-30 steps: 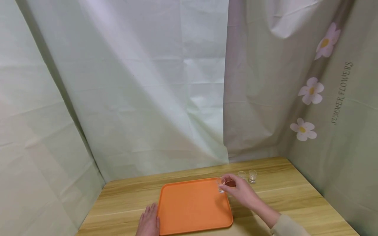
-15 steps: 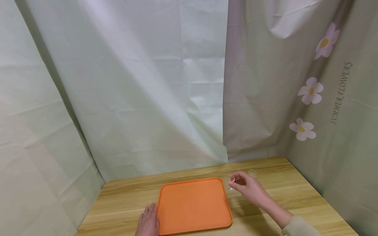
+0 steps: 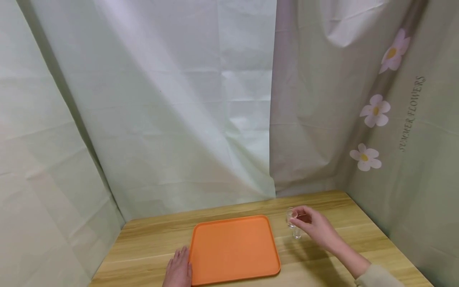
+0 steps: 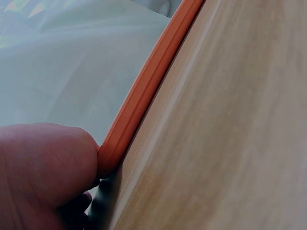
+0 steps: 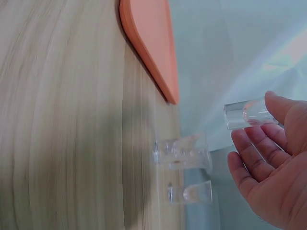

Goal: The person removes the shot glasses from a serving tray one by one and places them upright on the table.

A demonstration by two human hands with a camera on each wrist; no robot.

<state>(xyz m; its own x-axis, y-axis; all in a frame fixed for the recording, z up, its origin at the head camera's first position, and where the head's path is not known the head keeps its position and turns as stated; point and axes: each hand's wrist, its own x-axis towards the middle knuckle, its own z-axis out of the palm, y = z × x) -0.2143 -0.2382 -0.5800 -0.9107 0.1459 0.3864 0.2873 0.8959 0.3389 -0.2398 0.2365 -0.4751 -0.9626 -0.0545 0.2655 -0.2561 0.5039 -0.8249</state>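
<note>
My right hand pinches a small clear shot glass between thumb and fingers, just right of the orange tray. In the right wrist view this shot glass is raised above the wooden table. More shot glasses stand on the table below it: an overlapping cluster and a single shot glass. One standing shot glass shows left of the fingers in the head view; the hand hides others. At the left edge of the orange tray lies my left hand, fingers extended, its thumb against the rim.
The wooden table extends around the tray. Pale curtains close off the back and both sides, with printed flowers on the right one.
My right hand has moved right with the shot glass, from over the tray's far right corner to beside the standing glasses. The left hand and tray stay put.
</note>
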